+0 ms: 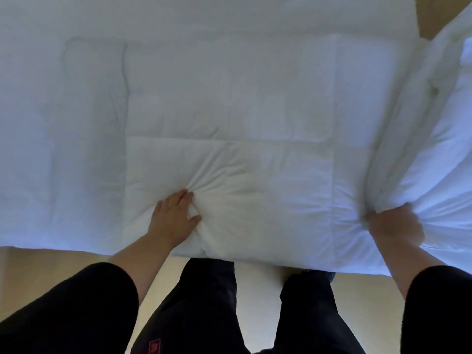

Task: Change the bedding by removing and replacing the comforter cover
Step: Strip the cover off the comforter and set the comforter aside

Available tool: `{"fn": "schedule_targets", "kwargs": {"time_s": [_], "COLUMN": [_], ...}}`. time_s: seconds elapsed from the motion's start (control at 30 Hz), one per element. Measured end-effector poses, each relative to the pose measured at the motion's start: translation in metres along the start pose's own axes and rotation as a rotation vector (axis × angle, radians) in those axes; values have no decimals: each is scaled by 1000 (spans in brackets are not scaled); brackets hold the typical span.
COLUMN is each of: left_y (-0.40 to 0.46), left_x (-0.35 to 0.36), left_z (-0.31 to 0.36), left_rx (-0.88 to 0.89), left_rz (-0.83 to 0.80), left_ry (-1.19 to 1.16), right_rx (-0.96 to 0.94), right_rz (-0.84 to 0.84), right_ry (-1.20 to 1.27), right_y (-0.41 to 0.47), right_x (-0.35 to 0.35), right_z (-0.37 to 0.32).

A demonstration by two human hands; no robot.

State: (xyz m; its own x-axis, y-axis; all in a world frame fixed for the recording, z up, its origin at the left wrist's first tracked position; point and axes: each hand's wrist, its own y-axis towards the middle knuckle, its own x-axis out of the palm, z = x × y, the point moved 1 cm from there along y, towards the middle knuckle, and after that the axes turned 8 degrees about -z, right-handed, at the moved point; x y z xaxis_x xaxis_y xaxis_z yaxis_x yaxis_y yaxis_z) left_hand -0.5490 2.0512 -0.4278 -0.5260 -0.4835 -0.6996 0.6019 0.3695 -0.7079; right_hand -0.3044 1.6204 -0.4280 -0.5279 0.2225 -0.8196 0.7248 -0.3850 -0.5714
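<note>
Bed [30, 154] at far left carries a flat white layer, smooth, running off frame. Next right, the white quilted comforter [229, 103] lies spread across the bed, near edge hanging just over the bed's front edge above the person's legs. Stitched seams divide it into large puffy squares; fabric matte, faintly wrinkled. Left hand [173, 218] rests on the near panel, fingers curled in and pinching a small tuft, creases radiating from the grip. Judgement: soft, light, lofty fill, no stiffness; it sags and bunches wherever taken, so a corner or edge gripped in a full fist will hold better than a mid-panel pinch. Right hand [393, 226], blurred, clutches a thick gathered wad of the comforter's right portion, which rises folded toward upper right.
</note>
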Motion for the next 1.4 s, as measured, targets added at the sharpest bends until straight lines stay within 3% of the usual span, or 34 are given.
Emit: {"fn": "schedule_targets", "kwargs": {"time_s": [0.13,0.27,0.47,0.63,0.73,0.9,1.03,1.13,1.2,1.3,1.4], "left_y": [13,9,6,-5,-15,-23,4,33,55,91,115], "left_x": [2,-13,-54,-86,-103,-113,-116,-111,-109,-113,-122], "left_z": [-21,-41,-51,-89,-129,-189,-229,-258,-270,-290,-296], "left_rx": [142,284,306,163,-47,-290,-452,-341,-199,10,142], "left_rz": [-14,-170,-279,-135,7,305,258,19,-99,-136,-256], "left_ry": [-7,-50,-165,-231,-279,-308,-615,-1031,-1130,-1200,-1422], "right_rx": [43,-50,-427,-781,-716,-639,-594,-537,-479,-381,-316], "right_rz": [53,123,57,-154,-157,-125,-132,-103,-70,-36,-14], "right_ry": [-51,-22,113,-151,-292,-314,-369,-384,-396,-401,-317], "right_y": [-12,-71,-202,-260,-244,-226,-221,-215,-212,-210,-213], "right_x": [-3,-14,-5,75,97,113,122,133,140,152,155], "right_z": [-21,-59,-159,-200,-210,-221,-228,-237,-243,-251,-256]}}
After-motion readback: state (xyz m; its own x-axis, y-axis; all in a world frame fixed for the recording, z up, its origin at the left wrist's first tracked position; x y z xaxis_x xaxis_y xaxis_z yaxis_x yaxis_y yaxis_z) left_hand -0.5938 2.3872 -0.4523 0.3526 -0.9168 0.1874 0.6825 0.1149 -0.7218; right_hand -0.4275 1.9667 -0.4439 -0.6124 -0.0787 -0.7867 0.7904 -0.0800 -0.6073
